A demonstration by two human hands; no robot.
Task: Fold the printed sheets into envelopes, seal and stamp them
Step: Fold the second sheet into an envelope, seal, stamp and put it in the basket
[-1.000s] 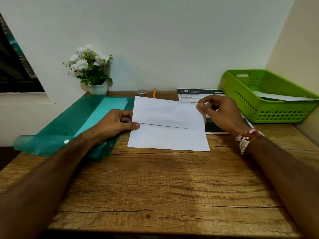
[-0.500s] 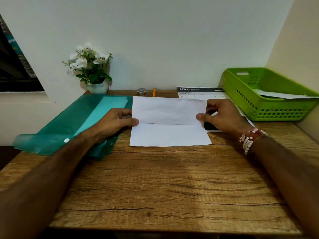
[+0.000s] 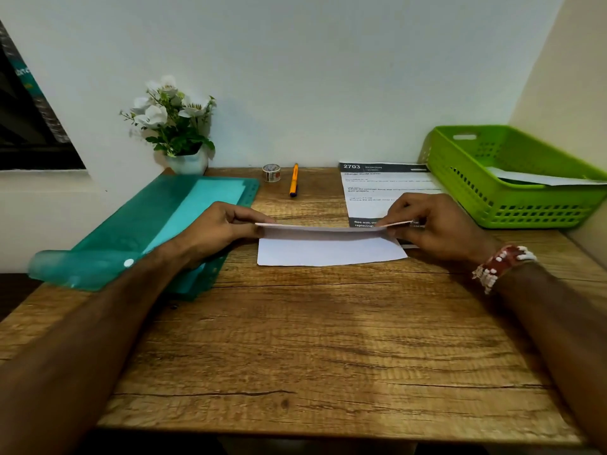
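While the sheet [image 3: 328,249] lies in the middle of the desk [image 3: 312,339] with its near part flat on the wood, I hold its far edge raised: my left hand [image 3: 213,231] pinches the left corner between thumb and fingers, my right hand [image 3: 433,228] pinches the right corner. Thin paper like this is light and limp, so I expect it to sag between my grips and to crease wherever I press; I judge the two corners the best hold, kept level so the edges meet square
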